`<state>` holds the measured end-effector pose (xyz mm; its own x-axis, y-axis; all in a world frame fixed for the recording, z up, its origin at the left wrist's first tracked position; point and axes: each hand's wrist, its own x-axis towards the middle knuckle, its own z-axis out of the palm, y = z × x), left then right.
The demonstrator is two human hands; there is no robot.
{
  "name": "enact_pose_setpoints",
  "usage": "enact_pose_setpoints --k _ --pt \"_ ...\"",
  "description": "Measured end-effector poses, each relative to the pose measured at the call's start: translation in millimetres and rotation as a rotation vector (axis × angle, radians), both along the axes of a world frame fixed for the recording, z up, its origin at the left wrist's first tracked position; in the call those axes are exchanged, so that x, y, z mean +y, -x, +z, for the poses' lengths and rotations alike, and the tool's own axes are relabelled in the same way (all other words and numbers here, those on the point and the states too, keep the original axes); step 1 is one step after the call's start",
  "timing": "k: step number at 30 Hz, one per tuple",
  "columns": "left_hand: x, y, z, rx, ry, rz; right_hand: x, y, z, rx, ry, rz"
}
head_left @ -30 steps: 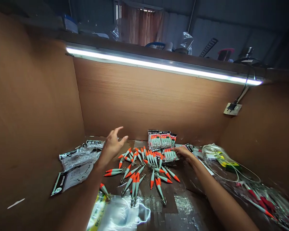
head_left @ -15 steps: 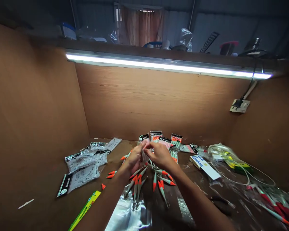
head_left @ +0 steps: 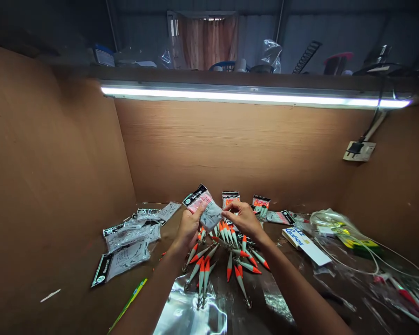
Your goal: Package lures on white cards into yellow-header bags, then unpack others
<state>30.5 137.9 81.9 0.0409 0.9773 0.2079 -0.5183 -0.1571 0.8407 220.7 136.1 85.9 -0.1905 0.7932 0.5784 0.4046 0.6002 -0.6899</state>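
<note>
My left hand (head_left: 190,226) is closed on a flat packet (head_left: 209,215) with a black header, tilted above the lures. The fingertips of my right hand (head_left: 243,217) pinch the packet's lower right corner. Orange-and-white lures (head_left: 204,277) with metal hooks lie fanned out beneath and in front of both hands. Under the nearest ones is a shiny clear plastic sheet (head_left: 192,309). Behind my right hand stand packets with orange contents (head_left: 261,203).
Several grey packets (head_left: 127,258) are piled at the left. To the right lie a card with blue writing (head_left: 309,246), a coiled clear tube (head_left: 370,263) and more lures (head_left: 405,293). A lamp (head_left: 258,97) spans the back, near a wall socket (head_left: 359,151).
The packet now shows between my hands, raised with its header up. My right hand has moved right, apart from my left. The view has shifted slightly, and more lures are visible.
</note>
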Motion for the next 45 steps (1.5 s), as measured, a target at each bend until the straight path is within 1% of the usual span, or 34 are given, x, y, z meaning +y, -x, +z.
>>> enact_pose_setpoints --k 2,4,5,6,7,9,12,14,17,18,20,22,23,24,25,26,28,30,31,32,33,35,37,39,42,45 --pt "-1 3 3.4 -0.027 0.066 -0.061 -11 4 6.3 0.008 -0.129 0.042" --pt "-2 7 6.9 -0.071 0.216 -0.195 -21 8 12.5 0.003 -0.247 0.125" --pt "-4 8 8.7 -0.093 0.291 -0.259 -24 10 14.8 -0.001 -0.285 0.157" --pt "-5 9 10.6 -0.111 0.340 -0.294 -27 12 16.4 -0.001 -0.306 0.171" --pt "-7 9 12.5 -0.122 0.358 -0.293 -28 15 17.1 0.003 -0.312 0.169" --pt "-11 8 16.0 -0.123 0.320 -0.228 -27 19 16.3 -0.001 -0.302 0.172" --pt "-13 7 19.4 -0.102 0.268 -0.161 -26 25 11.7 -0.052 -0.290 0.255" --pt "-10 11 19.4 -0.100 0.304 -0.157 -28 27 9.1 -0.063 -0.271 0.308" --pt "0 28 17.2 -0.113 0.361 -0.141 -29 19 9.0 -0.067 -0.234 0.370" --pt "5 36 16.2 -0.113 0.350 -0.119 -28 14 9.8 -0.059 -0.224 0.387" --pt "15 52 14.2 -0.089 0.243 0.014 -21 2 12.2 0.029 -0.203 0.352" --pt "22 64 11.7 -0.036 0.090 0.179 -8 -6 14.5 0.174 -0.170 0.217" --pt "24 67 10.0 -0.003 0.030 0.231 -1 -7 15.4 0.230 -0.144 0.146" --pt "25 68 8.0 0.030 -0.007 0.243 7 -4 16.1 0.258 -0.108 0.100" --pt "25 66 5.7 0.061 -0.023 0.225 14 2 16.6 0.255 -0.064 0.090" --pt "24 62 3.3 0.087 -0.027 0.189 22 10 17.0 0.234 -0.021 0.118" --pt "20 54 -1.3 0.181 -0.060 0.105 33 29 17.8 0.180 0.037 0.231" --pt "17 49 -3.7 0.302 -0.128 -0.005 41 46 18.9 0.179 0.045 0.314" --pt "17 50 -3.7 0.361 -0.169 -0.052 43 53 19.2 0.210 0.035 0.323" --pt "17 53 -2.8 0.411 -0.206 -0.073 44 57 19.1 0.262 0.017 0.302" --pt "18 58 -1.0 0.451 -0.232 -0.056 45 60 18.4 0.325 -0.005 0.254" --pt "20 71 3.9 0.507 -0.249 0.062 44 65 15.3 0.412 -0.042 0.154" --pt "22 82 8.4 0.559 -0.248 0.168 44 70 11.8 0.424 -0.046 0.106" --pt "23 87 10.0 0.598 -0.252 0.176 45 74 10.8 0.426 -0.027 0.106" --pt "25 84 5.5 0.639 -0.275 0.144 48 78 15.5 0.473 -0.014 0.107" --pt "27 78 -0.9 0.696 -0.274 0.201 50 79 23.0 0.603 -0.059 0.000"
